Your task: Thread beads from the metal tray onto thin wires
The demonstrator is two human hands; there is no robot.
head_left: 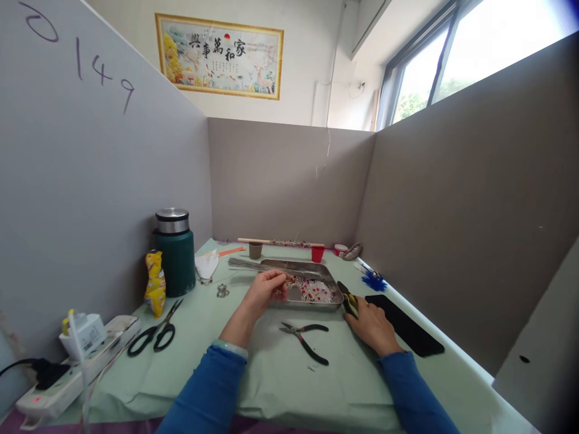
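My left hand (268,288) is at the near left edge of a metal tray (340,299), its fingertips pinched together. Whatever they hold is too small to make out. Red and clear beads (316,292) lie in the tray, and a bundle of thin metal wires (246,264) rests across its left rim. My right hand (371,322) is closed around pliers (347,296) with yellow and black handles, just right of the tray. Between my forearms, a second pair of pliers (305,340) with black and red handles lies spread on the green cloth, near small wire scraps (311,368).
Scissors (158,331), a green flask (174,259), a yellow packet (155,283) and a power strip (81,367) are on the left. Behind the tray are a brown cup (256,250), a red cup (318,254) and a beaded stick (289,243). A black phone-like slab (409,328) lies right.
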